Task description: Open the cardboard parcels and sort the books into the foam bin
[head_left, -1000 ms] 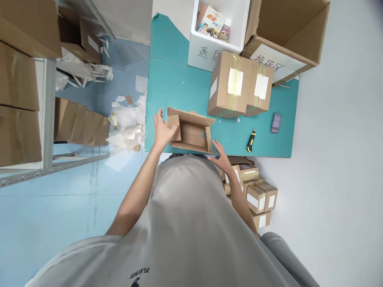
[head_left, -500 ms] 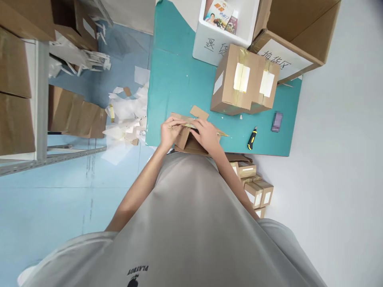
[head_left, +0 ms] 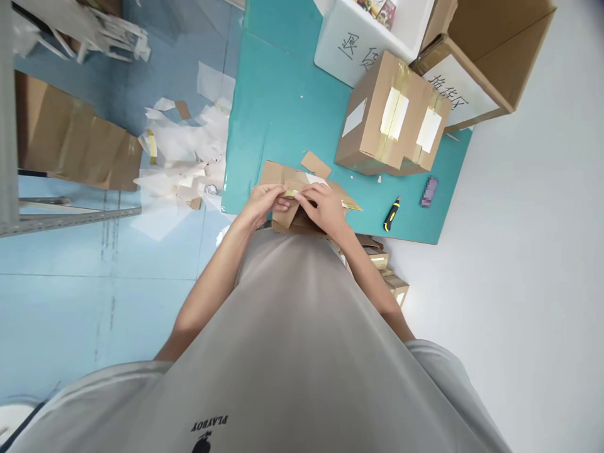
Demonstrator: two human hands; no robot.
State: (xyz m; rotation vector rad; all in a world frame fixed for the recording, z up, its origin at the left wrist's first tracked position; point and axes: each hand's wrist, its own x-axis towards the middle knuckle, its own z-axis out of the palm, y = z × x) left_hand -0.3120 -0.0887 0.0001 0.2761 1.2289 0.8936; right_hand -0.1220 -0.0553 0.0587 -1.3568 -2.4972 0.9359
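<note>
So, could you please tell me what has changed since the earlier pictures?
The left hand and right hand have moved inward from the ends of the open box to meet at its far side, where the left pinches yellowish tape, the right beside it. The utility knife and taped boxes stayed put on the table.

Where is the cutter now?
Right of centre in the head view, the cutter lies on the teal table between the right hand and a pixelated purple item.

Green table (head_left: 278,107) with taped cartons (head_left: 411,123), cutter (head_left: 391,215)
</note>
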